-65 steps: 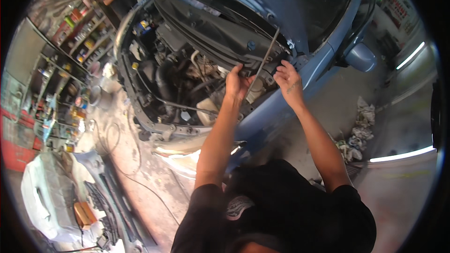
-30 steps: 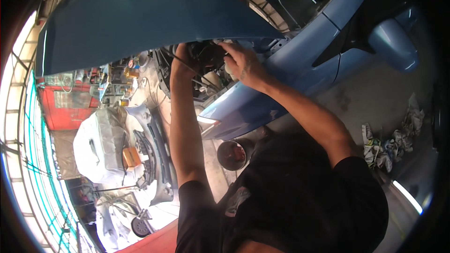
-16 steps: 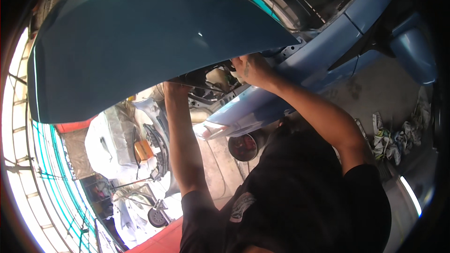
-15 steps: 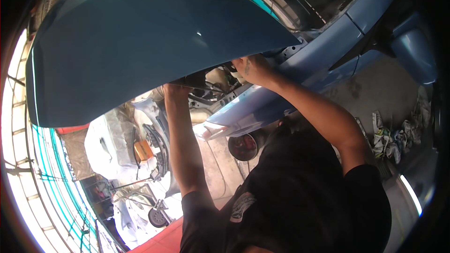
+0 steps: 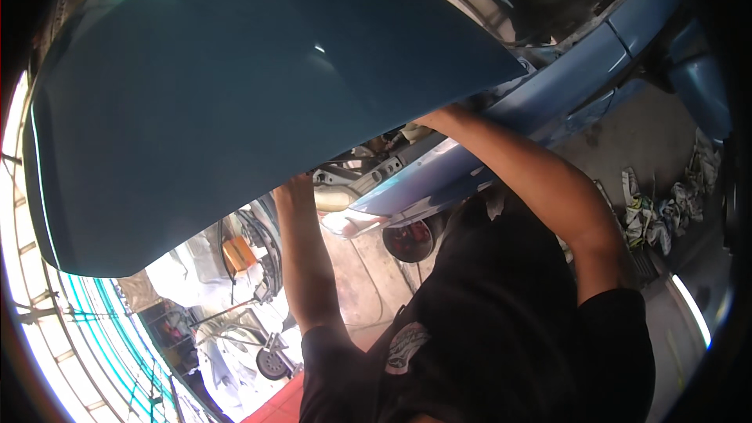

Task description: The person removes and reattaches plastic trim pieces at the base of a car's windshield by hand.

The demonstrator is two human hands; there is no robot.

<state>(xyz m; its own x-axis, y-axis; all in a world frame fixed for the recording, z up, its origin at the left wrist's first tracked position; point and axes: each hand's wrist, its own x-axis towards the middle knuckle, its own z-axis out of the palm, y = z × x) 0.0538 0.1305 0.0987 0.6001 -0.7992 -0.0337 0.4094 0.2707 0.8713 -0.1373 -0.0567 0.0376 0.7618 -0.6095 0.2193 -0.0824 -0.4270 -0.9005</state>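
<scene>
A large dark blue car hood (image 5: 235,102) stands partly raised and spans the upper left of the view. Both my arms reach under its near edge. Only the wrist and back part of my left hand (image 5: 294,186) show below that edge; the fingers are hidden beneath the hood. My right hand (image 5: 432,119) is farther along the edge, toward the windshield, its fingers also out of sight. Between the hands, parts of the engine bay (image 5: 364,158) show in the gap above the light blue fender (image 5: 439,176). Whether either hand grips anything cannot be seen.
A round dark bucket (image 5: 408,241) with reddish contents stands on the floor by the fender. Crumpled newspaper (image 5: 666,211) lies at the right. An orange box (image 5: 239,254) sits among car parts on the left. The side mirror (image 5: 701,94) juts out at far right.
The hood has come lower, and its near edge now covers more of the engine bay and of both hands. My left hand sits lower in the view.
</scene>
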